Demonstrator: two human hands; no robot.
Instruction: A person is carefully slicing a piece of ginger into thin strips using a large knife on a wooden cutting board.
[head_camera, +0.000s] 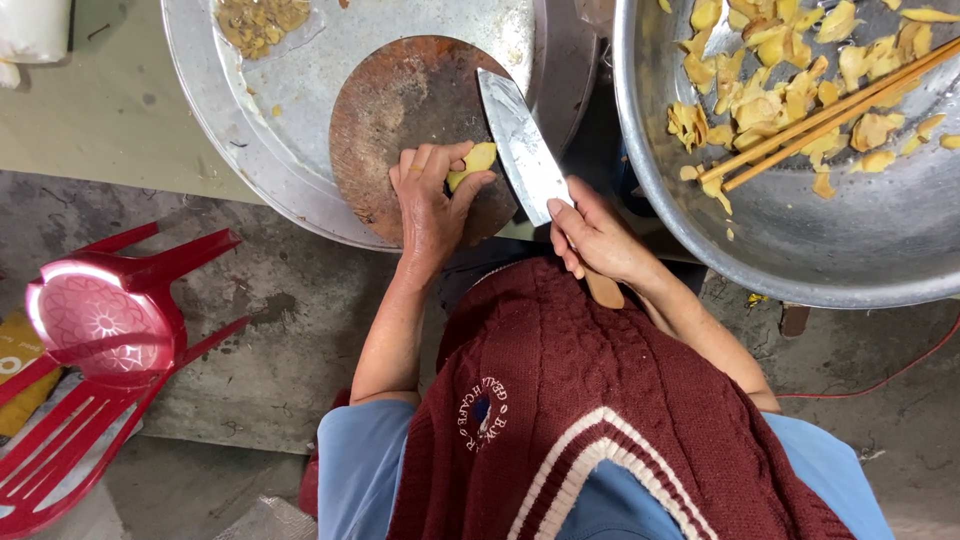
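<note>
The yellow ginger piece (478, 160) lies on the round wooden chopping board (415, 125), near its lower right edge, pinned by the left hand (430, 205); thumb and fingers are curled over it and press it down. The cleaver (522, 145) stands just right of the piece, blade angled up and left, apparently poised for a cut. The right hand (598, 240) is closed around the cleaver's handle, forefinger along the blade's heel. Judged from this, slicing is in hand; the next cut calls for the fingertips tucked clear of the edge. The board rests in a shallow metal tray (200, 90). A large metal basin (860, 250) at right holds cut slices (790, 95) and chopsticks (830, 115). Both forearms reach forward, elbows bent.
</note>
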